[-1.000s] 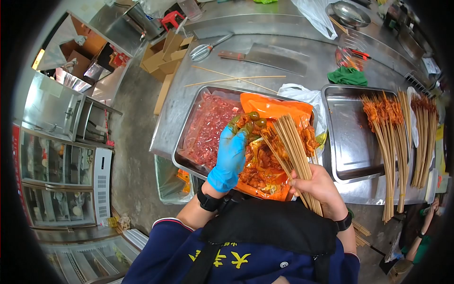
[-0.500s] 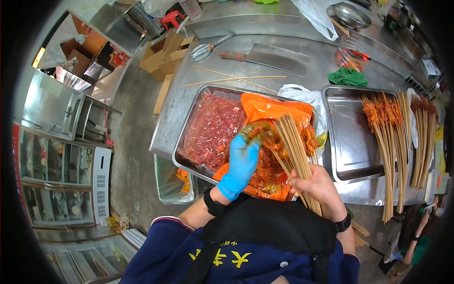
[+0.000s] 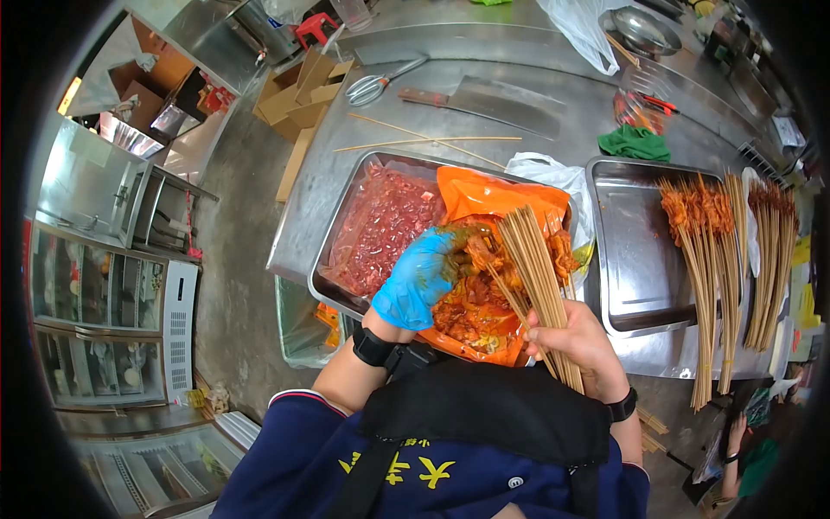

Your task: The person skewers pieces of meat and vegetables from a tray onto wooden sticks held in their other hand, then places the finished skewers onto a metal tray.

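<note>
My left hand (image 3: 421,270), in a blue glove smeared with sauce, has its fingers closed around a piece of red-orange marinated meat (image 3: 484,251). The meat is close to the skewer tips. A thick bundle of bamboo skewers (image 3: 538,268) is gripped in my bare right hand (image 3: 575,342), slanting up and leftward. Meat pieces (image 3: 563,253) show at the bundle's upper right. Beneath both hands, an opened orange bag (image 3: 501,197) of marinated meat lies in a metal tray (image 3: 318,275), beside a clear bag of raw red meat (image 3: 380,229).
To the right, a second metal tray (image 3: 635,318) carries loaded meat skewers (image 3: 702,216). Behind lie a cleaver (image 3: 493,105), scissors (image 3: 370,89), loose skewers (image 3: 432,141) and a green cloth (image 3: 635,143). Another person's arm (image 3: 734,454) shows at lower right.
My gloved left hand has turned and shifted left and lower, its fingers now at the meat beside the skewers. My right hand keeps holding the bundle nearly in place.
</note>
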Motion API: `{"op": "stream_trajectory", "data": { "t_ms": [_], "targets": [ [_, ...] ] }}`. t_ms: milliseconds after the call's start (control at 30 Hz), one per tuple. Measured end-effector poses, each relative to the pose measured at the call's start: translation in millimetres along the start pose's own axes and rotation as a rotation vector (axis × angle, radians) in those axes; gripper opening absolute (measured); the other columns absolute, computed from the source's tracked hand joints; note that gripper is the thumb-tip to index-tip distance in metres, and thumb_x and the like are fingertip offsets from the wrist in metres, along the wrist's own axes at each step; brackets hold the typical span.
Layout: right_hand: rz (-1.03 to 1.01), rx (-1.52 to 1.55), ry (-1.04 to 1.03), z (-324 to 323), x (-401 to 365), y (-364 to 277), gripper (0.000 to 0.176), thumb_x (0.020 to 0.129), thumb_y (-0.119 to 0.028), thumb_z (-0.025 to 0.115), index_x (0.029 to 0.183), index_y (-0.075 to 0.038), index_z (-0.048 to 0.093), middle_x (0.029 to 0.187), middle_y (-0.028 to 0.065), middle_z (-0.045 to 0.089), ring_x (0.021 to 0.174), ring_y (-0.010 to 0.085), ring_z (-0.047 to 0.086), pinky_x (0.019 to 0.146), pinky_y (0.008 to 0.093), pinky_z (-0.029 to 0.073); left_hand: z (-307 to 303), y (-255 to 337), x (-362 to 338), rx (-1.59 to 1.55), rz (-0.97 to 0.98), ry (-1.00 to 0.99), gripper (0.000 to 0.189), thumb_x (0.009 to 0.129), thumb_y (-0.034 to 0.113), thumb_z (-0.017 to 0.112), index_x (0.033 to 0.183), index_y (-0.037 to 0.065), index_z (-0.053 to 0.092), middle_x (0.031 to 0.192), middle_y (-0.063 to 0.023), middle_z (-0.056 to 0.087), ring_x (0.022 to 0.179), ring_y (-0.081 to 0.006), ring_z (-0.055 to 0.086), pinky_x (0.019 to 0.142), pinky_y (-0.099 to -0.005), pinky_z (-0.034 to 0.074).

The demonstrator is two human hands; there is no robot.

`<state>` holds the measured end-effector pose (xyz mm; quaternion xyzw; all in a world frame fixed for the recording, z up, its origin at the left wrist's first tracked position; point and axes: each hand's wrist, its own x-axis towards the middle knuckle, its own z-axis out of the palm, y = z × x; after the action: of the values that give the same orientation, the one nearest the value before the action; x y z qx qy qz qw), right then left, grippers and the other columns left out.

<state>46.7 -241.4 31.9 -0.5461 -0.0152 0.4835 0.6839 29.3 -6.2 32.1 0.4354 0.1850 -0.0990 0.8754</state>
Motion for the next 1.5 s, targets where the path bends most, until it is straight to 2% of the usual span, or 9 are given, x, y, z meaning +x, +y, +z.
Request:
{"op": "stream_trajectory", "data": {
  "t_ms": [167,233,467,567,667,867,1067,1200,1500],
  "targets": [
    [-0.011,-0.025,0.035,1.6,-1.0,0.0,0.014,0.075,0.002,0.058,0.088,0.0,0.053,0.073,0.0058,0.056,0.061,0.0121,0.058,0.053,0.0242,0.048,6.1,-15.5,3.5,-0.084,-0.079,-0.07,0.027,0.089,0.015,0.042,0.111,0.003,0.052,0.103,-0.0067,0.059,0.091,-0.017,0.058,0.076,-0.0277,0.049],
    [-0.024,-0.013,0.051,0.9,-1.5,0.1,0.013,0.075,0.002,0.058,0.087,0.001,0.053,0.072,0.0058,0.056,0.06,0.0119,0.058,0.052,0.0241,0.048,11.2,-7.4,-1.9,-0.07,0.052,-0.028,0.028,0.089,0.016,0.042,0.112,0.003,0.051,0.104,-0.0057,0.059,0.092,-0.0167,0.058,0.077,-0.0283,0.048],
    [-0.025,-0.023,0.059,3.0,-0.4,-1.1,0.013,0.074,0.003,0.058,0.086,0.001,0.053,0.071,0.0056,0.056,0.059,0.0116,0.057,0.052,0.0239,0.047,7.3,-6.1,-4.8,-0.177,0.167,-0.074,0.029,0.089,0.016,0.043,0.112,0.0,0.051,0.103,-0.0061,0.059,0.092,-0.0164,0.058,0.078,-0.0279,0.047],
    [-0.02,-0.021,0.057,4.1,-0.6,-0.9,0.013,0.074,0.004,0.058,0.085,0.0,0.052,0.071,0.005,0.055,0.059,0.0112,0.057,0.052,0.0233,0.047,7.2,-10.6,-0.3,0.07,0.175,-0.036,0.028,0.086,0.01,0.045,0.111,-0.002,0.053,0.1,-0.0068,0.06,0.089,-0.0146,0.057,0.078,-0.0265,0.046],
    [-0.024,-0.031,0.073,6.2,0.0,-0.8,0.013,0.074,0.004,0.057,0.085,0.0,0.052,0.071,0.0045,0.055,0.06,0.0108,0.057,0.052,0.0227,0.046,13.6,-20.6,0.3,0.296,0.475,0.082,0.03,0.08,0.0,0.044,0.108,-0.006,0.054,0.101,-0.0081,0.059,0.087,-0.012,0.055,0.078,-0.0242,0.044],
    [-0.026,-0.023,0.088,5.9,1.7,1.4,0.013,0.074,0.004,0.057,0.085,0.0,0.052,0.073,0.0043,0.055,0.06,0.0106,0.057,0.052,0.0223,0.046,14.2,-39.3,1.3,0.373,0.641,0.199,0.031,0.081,-0.003,0.045,0.111,-0.006,0.053,0.104,-0.0079,0.058,0.09,-0.0114,0.054,0.079,-0.0235,0.044],
    [-0.023,-0.043,0.097,6.7,2.8,2.9,0.014,0.075,0.004,0.057,0.087,0.0,0.052,0.074,0.0047,0.056,0.062,0.0111,0.058,0.054,0.023,0.046,15.6,-38.1,5.1,0.157,0.613,0.2,0.03,0.082,-0.004,0.046,0.11,-0.004,0.054,0.103,-0.0068,0.059,0.088,-0.0102,0.054,0.077,-0.0222,0.043],
    [-0.022,-0.049,0.096,7.6,5.2,3.8,0.014,0.074,0.004,0.058,0.087,0.0,0.052,0.074,0.0044,0.056,0.062,0.0111,0.058,0.055,0.0234,0.047,8.4,-41.5,2.5,0.284,0.659,0.161,0.029,0.082,-0.002,0.047,0.11,-0.003,0.054,0.1,-0.0055,0.059,0.086,-0.0095,0.054,0.076,-0.0217,0.043],
    [-0.029,-0.04,0.116,9.3,4.4,-1.0,0.013,0.074,0.003,0.058,0.085,-0.001,0.051,0.073,0.0039,0.056,0.061,0.0112,0.058,0.055,0.0231,0.047,19.7,-60.5,-10.6,0.333,0.452,-0.018,0.028,0.082,0.002,0.048,0.109,-0.002,0.055,0.093,-0.0034,0.06,0.084,-0.0086,0.052,0.075,-0.0234,0.042]
  ]
}}
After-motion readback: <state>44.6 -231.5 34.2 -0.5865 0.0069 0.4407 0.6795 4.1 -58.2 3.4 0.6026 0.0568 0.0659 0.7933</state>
